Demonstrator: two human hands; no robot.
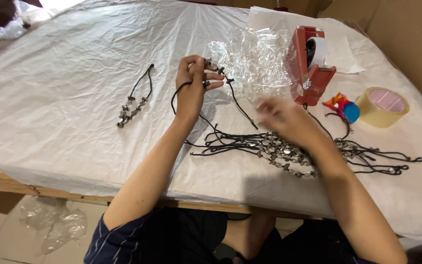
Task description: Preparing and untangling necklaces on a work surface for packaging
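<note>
On the tabletop (50,98), spread with a crinkled white plastic sheet, the left hand (191,85) is raised, its fingers (215,77) pinched on a black cord necklace with metal beads (221,73); the cord's end trails down toward the right. Just right of it, the right hand (282,117) is blurred, and I cannot tell how its fingers stand; it hovers over a tangled pile of black cord necklaces (289,151). A single finished necklace (135,100) lies well apart to the left. Behind the hands sit crumpled clear plastic bags (255,58), a red tape dispenser (311,66), a colourful small object (343,107) and a roll of tan packing tape (383,106).
</note>
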